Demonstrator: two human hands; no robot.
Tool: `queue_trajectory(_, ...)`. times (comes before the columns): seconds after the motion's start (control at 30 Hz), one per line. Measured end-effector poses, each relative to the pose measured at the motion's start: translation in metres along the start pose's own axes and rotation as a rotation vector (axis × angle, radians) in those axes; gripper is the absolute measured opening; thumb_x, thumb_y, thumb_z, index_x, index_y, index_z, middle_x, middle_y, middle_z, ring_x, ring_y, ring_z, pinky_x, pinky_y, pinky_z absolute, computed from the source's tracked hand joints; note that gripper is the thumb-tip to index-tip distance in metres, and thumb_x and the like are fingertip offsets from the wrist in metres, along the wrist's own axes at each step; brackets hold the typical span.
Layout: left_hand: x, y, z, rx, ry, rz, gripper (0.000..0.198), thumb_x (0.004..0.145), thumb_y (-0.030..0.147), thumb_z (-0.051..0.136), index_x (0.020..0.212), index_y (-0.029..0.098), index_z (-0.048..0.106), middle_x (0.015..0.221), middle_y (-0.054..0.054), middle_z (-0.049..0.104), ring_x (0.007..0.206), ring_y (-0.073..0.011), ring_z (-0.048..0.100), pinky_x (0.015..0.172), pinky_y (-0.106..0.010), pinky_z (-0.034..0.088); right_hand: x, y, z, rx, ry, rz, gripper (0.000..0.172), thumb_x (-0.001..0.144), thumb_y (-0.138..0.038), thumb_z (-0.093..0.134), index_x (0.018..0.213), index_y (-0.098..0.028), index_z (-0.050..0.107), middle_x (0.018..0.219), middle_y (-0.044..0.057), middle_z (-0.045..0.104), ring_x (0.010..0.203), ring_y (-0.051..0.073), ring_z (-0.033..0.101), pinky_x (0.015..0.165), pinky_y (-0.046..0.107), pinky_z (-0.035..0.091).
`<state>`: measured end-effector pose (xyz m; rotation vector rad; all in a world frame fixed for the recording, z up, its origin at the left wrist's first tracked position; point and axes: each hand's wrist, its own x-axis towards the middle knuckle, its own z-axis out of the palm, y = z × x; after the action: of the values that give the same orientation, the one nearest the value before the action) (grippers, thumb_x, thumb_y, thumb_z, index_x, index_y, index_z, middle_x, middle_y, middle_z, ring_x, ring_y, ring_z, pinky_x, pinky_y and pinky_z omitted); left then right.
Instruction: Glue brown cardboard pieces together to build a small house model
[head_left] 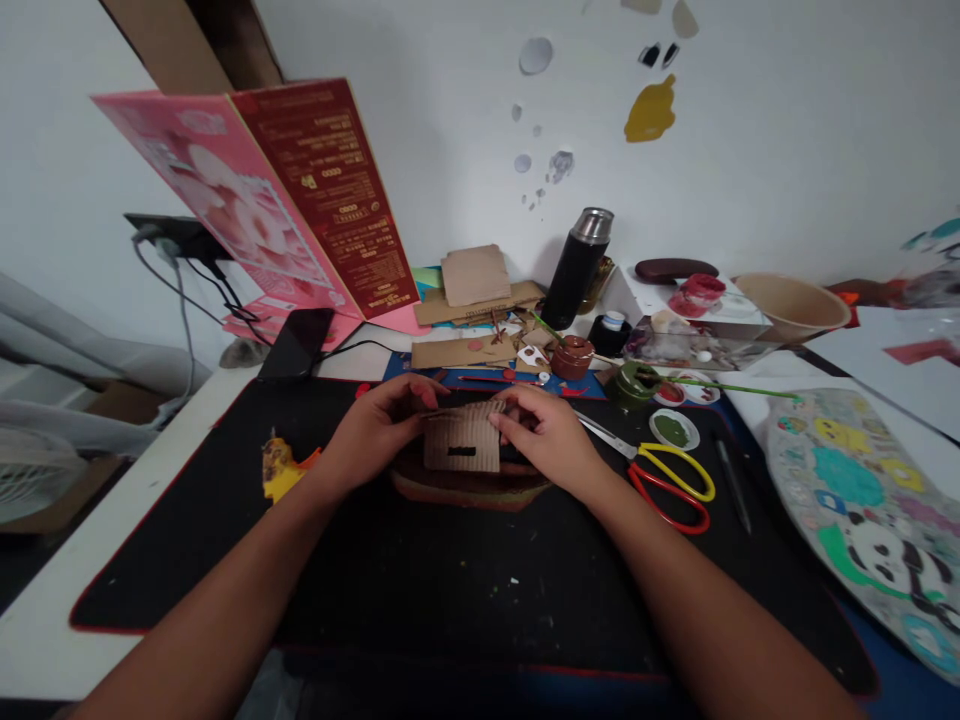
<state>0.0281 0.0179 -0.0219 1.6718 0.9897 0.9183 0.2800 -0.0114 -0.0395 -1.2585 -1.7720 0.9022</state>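
Cardboard piece (461, 440) sits on a brown base (469, 492) on the desk's black mat (375, 580); left hand (375, 432) and right hand (551, 437) pinch its ends, apparently fitting it; seating it likely needs even pressure.

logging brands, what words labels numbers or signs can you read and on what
No text is legible.
Dark red panel of the pink folded card: gold print, too small and blurred.
Flat brown cardboard strip: tiny marks, unreadable.
Corrugated brown cardboard piece, held by left hand and right hand: no print.
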Motion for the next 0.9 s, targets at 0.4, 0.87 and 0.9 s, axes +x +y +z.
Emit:
queue_trajectory(0.4, -0.001, 0.001, -0.002, 0.01, -0.003, 0.022, 0.013, 0.087, 0.032, 0.071, 0.087, 0.022, 0.064, 0.112, -0.008, 0.073, 0.106, -0.0224, 0.068, 0.093, -0.038, 0.054, 0.001, -0.005, -0.016, 0.111, -0.025, 0.04, 0.024, 0.094, -0.042, 0.067, 0.099, -0.02, 0.075, 0.091, 0.004, 0.071, 0.067, 0.013, 0.053, 0.06, 0.028, 0.041)
queue_trajectory(0.87, -0.009, 0.017, -0.006, 0.233, -0.126, 0.226, 0.014, 0.092, 0.015, 0.057, 0.088, 0.023, 0.068, 0.117, -0.008, 0.072, 0.111, -0.0225, 0.067, 0.1, -0.039, 0.052, -0.014, -0.02, -0.015, 0.444, -0.151, 0.455, 0.051, 0.094, -0.064, 0.06, 0.108, -0.016, 0.07, 0.084, 0.007, 0.076, 0.044, 0.008, 0.053, 0.041, 0.022, 0.026)
queue_trajectory(0.9, -0.01, 0.018, -0.006, 0.244, -0.151, 0.235, 0.017, 0.091, 0.014, 0.055, 0.088, 0.023, 0.068, 0.118, -0.008, 0.072, 0.112, -0.0226, 0.067, 0.1, -0.039, 0.052, -0.015, -0.02, -0.015, 0.435, -0.146, 0.453, 0.05, 0.094, -0.064, 0.061, 0.107, -0.017, 0.07, 0.086, 0.007, 0.077, 0.046, 0.008, 0.054, 0.042, 0.021, 0.027)
